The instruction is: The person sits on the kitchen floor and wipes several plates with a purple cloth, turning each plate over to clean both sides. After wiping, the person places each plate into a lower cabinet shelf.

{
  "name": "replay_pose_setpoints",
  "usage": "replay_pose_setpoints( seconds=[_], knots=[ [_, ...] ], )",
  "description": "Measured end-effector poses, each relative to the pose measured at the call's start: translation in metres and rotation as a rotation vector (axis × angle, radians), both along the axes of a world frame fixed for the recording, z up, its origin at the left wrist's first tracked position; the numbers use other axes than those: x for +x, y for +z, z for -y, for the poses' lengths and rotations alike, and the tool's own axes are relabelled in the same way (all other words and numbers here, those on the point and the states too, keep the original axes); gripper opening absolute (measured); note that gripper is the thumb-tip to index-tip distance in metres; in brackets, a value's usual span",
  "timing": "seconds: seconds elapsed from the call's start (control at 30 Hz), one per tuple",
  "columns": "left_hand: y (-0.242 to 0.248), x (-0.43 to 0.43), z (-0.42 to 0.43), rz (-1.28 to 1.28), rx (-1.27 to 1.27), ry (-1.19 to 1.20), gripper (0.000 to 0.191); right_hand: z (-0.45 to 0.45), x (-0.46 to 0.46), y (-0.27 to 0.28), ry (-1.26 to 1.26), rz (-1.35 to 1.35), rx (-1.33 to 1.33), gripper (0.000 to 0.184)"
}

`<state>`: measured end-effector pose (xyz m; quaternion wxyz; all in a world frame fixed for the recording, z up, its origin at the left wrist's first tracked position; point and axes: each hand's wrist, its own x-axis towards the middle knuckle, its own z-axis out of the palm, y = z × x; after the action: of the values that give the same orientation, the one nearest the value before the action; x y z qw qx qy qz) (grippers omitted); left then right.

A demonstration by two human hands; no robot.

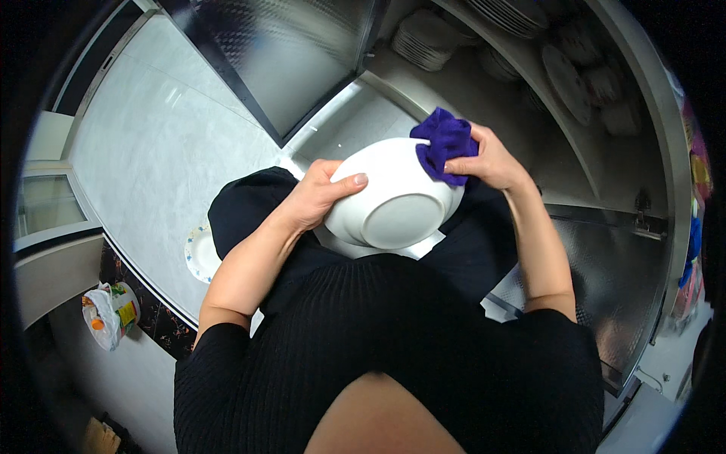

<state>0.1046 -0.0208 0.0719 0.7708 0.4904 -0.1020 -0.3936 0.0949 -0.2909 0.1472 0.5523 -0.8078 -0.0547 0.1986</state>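
Note:
A large white bowl (391, 181) is tilted on its side above my lap, its round foot facing me. My left hand (320, 190) grips the bowl's left side, thumb on the outer wall and the other fingers hidden behind it. In my right hand (490, 159) is a bunched purple cloth (445, 144), pressed against the bowl's upper right edge. A white plate with a blue floral rim (195, 264) lies on the floor to the left, partly hidden by my leg.
An open cabinet (573, 164) at the right holds stacked white plates (425, 42) and other dishes. Its textured glass doors (278, 62) stand open at upper left and lower right. A lined waste bin (119, 312) stands at lower left. Pale tiled floor (153, 130) lies left.

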Motion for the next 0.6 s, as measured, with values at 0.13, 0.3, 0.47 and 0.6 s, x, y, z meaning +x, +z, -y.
replay_pose_setpoints(
  seconds=[0.13, 0.3, 0.47, 0.6],
  knots=[
    [-0.006, 0.004, 0.004, 0.015, 0.033, -0.030, 0.036, -0.015, 0.006, 0.002, 0.030, 0.054, -0.053, 0.047],
    [-0.008, -0.014, 0.014, 0.308, 0.076, 0.012, 0.026, -0.058, 0.009, -0.012, 0.293, 0.197, -0.198, 0.046],
    [-0.005, 0.001, -0.003, 0.004, 0.017, 0.052, 0.034, -0.003, 0.010, -0.007, 0.005, -0.008, 0.098, 0.049],
    [0.003, 0.009, -0.003, 0.004, -0.066, 0.093, 0.039, 0.021, 0.003, -0.008, -0.102, -0.044, 0.157, 0.049]
  ],
)
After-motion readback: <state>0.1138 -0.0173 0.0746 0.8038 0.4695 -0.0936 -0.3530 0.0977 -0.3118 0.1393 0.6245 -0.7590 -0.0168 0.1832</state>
